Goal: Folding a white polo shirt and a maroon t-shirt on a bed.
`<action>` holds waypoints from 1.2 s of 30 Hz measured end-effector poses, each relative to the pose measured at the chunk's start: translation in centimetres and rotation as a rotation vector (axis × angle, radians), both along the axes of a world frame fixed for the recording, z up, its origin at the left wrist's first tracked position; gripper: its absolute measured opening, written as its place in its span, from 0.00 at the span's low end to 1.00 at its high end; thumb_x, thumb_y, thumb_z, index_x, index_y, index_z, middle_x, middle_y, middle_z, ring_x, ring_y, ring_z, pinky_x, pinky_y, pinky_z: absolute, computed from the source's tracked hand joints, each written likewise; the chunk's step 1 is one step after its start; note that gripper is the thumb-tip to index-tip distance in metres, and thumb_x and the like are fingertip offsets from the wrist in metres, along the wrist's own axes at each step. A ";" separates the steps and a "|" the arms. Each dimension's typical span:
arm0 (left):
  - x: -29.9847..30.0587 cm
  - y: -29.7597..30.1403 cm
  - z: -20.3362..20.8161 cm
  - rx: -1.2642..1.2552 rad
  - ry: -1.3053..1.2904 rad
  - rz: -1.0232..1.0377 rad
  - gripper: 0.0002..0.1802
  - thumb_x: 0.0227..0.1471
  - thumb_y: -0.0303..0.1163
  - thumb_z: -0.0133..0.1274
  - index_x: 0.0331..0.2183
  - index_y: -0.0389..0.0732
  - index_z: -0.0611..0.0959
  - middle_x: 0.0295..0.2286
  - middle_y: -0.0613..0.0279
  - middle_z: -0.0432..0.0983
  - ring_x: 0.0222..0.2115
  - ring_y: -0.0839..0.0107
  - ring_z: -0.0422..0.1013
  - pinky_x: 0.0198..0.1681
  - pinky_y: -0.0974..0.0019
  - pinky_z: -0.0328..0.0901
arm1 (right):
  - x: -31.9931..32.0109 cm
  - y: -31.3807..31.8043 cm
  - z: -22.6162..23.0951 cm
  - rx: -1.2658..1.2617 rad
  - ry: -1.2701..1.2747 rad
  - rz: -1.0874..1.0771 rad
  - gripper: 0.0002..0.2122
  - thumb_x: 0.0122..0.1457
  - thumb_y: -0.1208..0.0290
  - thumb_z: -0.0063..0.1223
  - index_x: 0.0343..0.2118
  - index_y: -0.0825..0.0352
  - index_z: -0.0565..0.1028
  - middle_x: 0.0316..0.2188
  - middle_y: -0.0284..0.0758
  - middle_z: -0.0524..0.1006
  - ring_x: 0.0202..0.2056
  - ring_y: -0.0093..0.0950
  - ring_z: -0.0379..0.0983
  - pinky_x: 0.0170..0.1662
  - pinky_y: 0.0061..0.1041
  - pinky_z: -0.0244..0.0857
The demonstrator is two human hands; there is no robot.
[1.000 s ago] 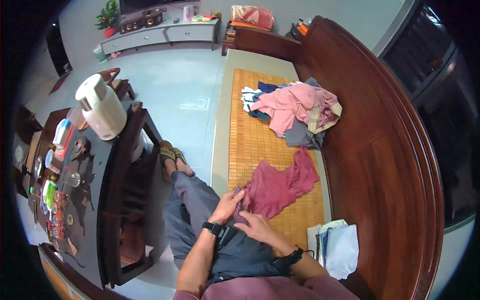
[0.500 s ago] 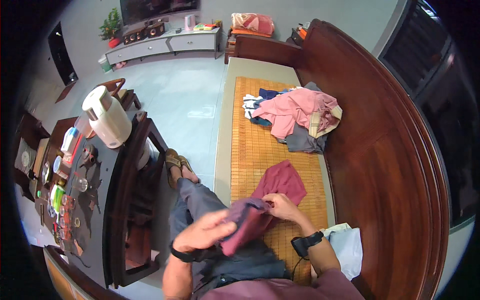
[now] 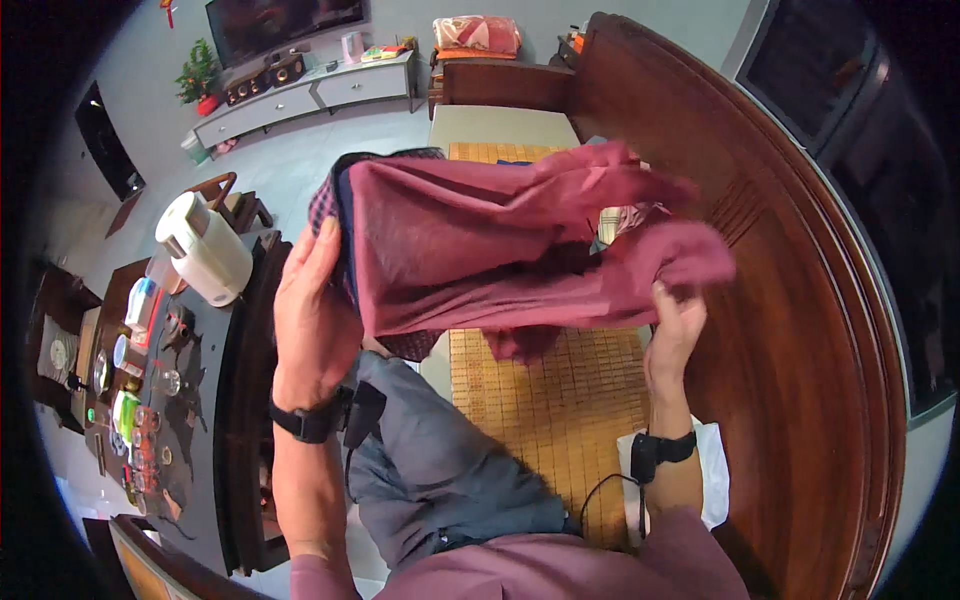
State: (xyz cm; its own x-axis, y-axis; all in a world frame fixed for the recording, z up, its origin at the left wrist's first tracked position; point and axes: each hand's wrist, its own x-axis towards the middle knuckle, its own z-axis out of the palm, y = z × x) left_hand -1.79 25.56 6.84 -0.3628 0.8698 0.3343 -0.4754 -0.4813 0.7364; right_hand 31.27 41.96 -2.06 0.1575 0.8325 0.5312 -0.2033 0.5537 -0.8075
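A maroon garment (image 3: 460, 240) with a dark navy band and a checked inner cloth at its left end is stretched out in the air before me. My left hand (image 3: 318, 325) grips the banded end, its thumb on the front and the other fingers partly hidden. At the other end, my right hand (image 3: 678, 335) pinches a lower corner, where the cloth splits into two tube-like parts blurred by motion. Behind the garment lies a clothes pile, mostly hidden; a beige striped bit (image 3: 612, 222) shows through the gap.
I sit on a wooden bench with a bamboo mat (image 3: 540, 400) and a high carved back (image 3: 800, 330). A white cloth or bag (image 3: 712, 470) lies by my right hip. To the left, a dark tea table (image 3: 215, 400) carries a white thermos jug (image 3: 205, 250) and several small cups.
Both hands have risen from my lap and moved apart. The bunched maroon garment is now spread wide between them, covering most of the clothes pile.
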 end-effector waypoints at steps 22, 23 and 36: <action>-2.7 -12.0 -7.6 -0.442 0.164 0.024 0.24 0.68 0.36 0.54 0.59 0.32 0.77 0.52 0.61 0.80 0.50 0.75 0.75 0.58 0.67 0.67 | -11.3 -5.7 -16.3 -0.142 -1.104 0.838 0.22 0.57 0.74 0.62 0.56 0.66 0.75 0.50 0.41 0.80 0.35 0.37 0.79 0.43 0.35 0.74; -3.2 -12.6 -8.2 -0.463 0.164 0.039 0.24 0.68 0.37 0.54 0.58 0.32 0.78 0.51 0.62 0.80 0.49 0.75 0.75 0.58 0.67 0.67 | -12.1 -5.4 -17.2 -0.140 -1.178 0.886 0.19 0.58 0.72 0.61 0.54 0.65 0.77 0.47 0.41 0.82 0.36 0.39 0.80 0.45 0.37 0.74; -4.2 -9.8 -7.2 -0.416 0.246 -0.046 0.24 0.63 0.36 0.62 0.56 0.33 0.80 0.47 0.68 0.81 0.45 0.82 0.73 0.54 0.71 0.67 | -15.4 -3.3 -14.3 0.167 -1.200 0.883 0.42 0.47 0.62 0.71 0.65 0.75 0.65 0.63 0.54 0.70 0.61 0.47 0.71 0.63 0.40 0.65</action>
